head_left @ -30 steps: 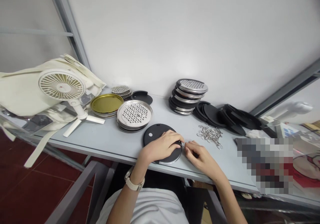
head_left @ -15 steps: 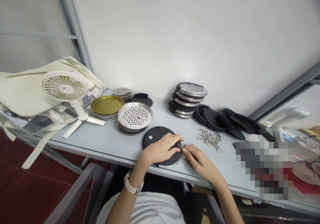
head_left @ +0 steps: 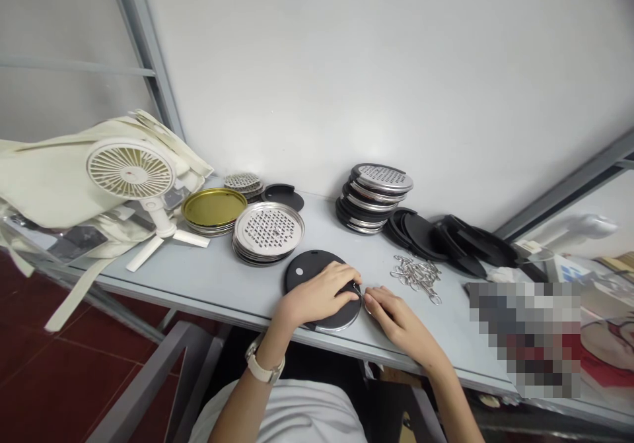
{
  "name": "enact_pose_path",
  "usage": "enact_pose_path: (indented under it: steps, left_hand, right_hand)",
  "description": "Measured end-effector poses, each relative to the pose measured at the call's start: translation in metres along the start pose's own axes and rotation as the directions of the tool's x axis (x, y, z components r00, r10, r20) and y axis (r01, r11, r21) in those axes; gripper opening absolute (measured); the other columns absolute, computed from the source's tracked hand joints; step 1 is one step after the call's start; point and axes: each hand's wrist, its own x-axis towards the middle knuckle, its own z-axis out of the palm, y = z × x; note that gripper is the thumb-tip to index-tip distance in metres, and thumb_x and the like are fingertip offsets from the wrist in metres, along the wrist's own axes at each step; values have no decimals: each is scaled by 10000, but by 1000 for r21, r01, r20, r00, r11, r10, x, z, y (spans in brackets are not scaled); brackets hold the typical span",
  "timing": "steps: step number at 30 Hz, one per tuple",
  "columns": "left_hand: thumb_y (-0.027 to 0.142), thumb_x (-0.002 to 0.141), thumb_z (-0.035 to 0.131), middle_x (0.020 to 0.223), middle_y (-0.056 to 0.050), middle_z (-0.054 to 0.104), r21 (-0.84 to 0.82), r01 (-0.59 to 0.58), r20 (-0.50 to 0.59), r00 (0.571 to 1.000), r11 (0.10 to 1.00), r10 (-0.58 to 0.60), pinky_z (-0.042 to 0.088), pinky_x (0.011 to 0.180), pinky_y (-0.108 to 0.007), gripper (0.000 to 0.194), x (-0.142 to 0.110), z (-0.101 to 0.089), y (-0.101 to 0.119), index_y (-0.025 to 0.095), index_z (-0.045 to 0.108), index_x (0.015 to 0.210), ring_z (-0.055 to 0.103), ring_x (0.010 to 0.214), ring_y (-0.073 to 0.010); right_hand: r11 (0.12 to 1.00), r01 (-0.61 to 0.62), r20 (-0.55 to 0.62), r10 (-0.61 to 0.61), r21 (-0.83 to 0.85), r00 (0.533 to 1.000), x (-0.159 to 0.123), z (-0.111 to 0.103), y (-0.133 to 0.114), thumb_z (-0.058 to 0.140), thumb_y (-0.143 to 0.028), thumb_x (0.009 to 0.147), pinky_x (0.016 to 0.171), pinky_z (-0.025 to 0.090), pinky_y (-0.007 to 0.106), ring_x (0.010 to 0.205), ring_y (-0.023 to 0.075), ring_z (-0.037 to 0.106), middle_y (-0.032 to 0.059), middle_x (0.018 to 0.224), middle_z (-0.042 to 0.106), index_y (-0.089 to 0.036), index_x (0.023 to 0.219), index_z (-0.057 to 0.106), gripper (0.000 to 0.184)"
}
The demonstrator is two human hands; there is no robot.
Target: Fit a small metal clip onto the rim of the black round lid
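Observation:
A round black disc with a silvery rim along its near edge lies flat at the table's front. My left hand rests across it, thumb and fingers curled together at its right edge. There a bit of shiny metal wire shows between the fingertips. Beside that edge my right hand is closed with its knuckles bent, pinching a small wire hook that is mostly hidden. Loose wire hooks lie in a pile to the right.
Left stand a stack of perforated grater discs, gold-coloured plates and a white fan. Behind is a stack of black-edged graters. Black holders lie at the right, beyond the hooks. The white wall borders the table's back.
My right hand has shifted very slightly right, opening a small gap from the left fingertips. My left hand and the disc stay in place; the view has moved a little.

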Motion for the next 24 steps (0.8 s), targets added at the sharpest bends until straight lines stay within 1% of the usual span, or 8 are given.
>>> enact_pose_path:
  steps: [12, 18, 24]
  left_hand:
    - [186, 904, 468, 1102, -40, 557, 8, -14, 10, 1000, 1000, 14, 355, 976, -321, 181, 0, 2, -2, 205, 513, 1079, 436, 1108, -186]
    - [195, 904, 470, 1088, -43, 551, 7, 0, 22, 1000, 1000, -1, 361, 959, -322, 159, 0, -1, -1, 205, 496, 1061, 439, 1098, -191]
    - [208, 904, 471, 1104, -50, 542, -13, 44, 27, 999, 999, -43, 363, 966, -321, 203, -1, -1, 0, 214, 472, 1107, 431, 1127, -190]
  right_hand:
    - [999, -30, -10, 31, 41, 999, -1, 0, -1, 315, -312, 983, 678, 379, 280, 702, 165, 488, -6, 695, 516, -207, 711, 436, 316]
    - [998, -56, -35, 57, 32, 998, 1, 2, 0, 319, -325, 979, 651, 370, 268, 676, 162, 489, -12, 674, 507, -207, 696, 425, 325]
    - [998, -57, -63, 56, -9, 996, 4, 6, 2, 318, -334, 976, 651, 363, 275, 664, 173, 482, -13, 643, 506, -208, 708, 450, 324]
